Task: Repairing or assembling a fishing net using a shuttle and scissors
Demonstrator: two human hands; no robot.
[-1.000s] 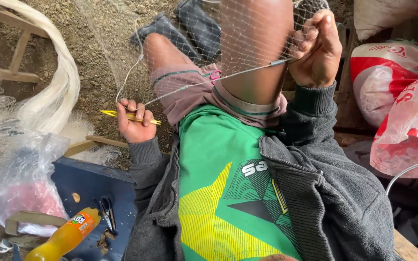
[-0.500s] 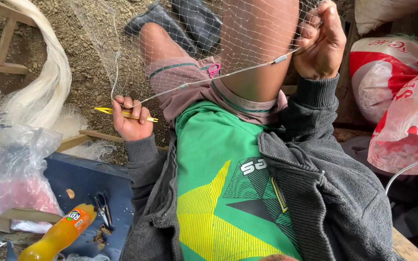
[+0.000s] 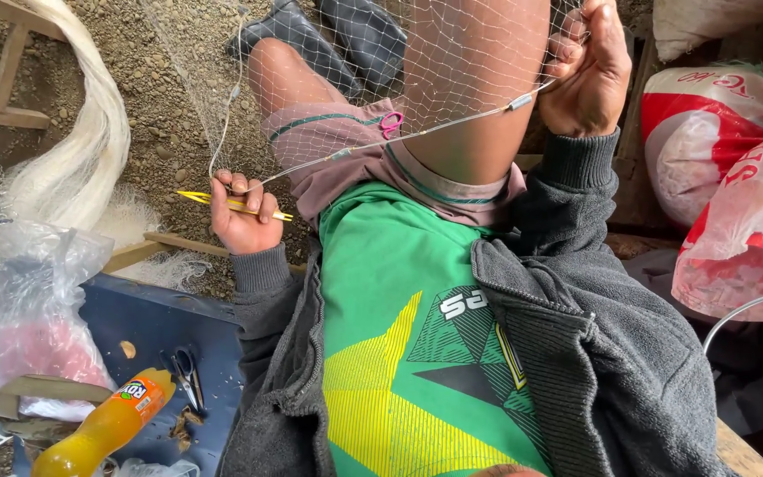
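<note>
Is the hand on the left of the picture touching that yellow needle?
Touching. The head view shows the left hand with its fingers curled around the yellow needle.

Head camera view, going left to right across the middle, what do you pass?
Clear plastic bag → left hand with yellow netting needle → pink clip → right hand gripping net line → red-and-white sack.

The left hand (image 3: 242, 216) sits low, beside the left thigh, palm turned toward the body, fingers (image 3: 253, 199) curled into a closed grip with the knuckles uppermost. Its forearm runs down and back in a grey sleeve, elbow bent. The right hand (image 3: 586, 75) is raised higher, past the right knee, fingers pinched together at the top and the back of the hand facing the camera. The right forearm rises steeply from a bent elbow, cuff snug at the wrist.
</note>
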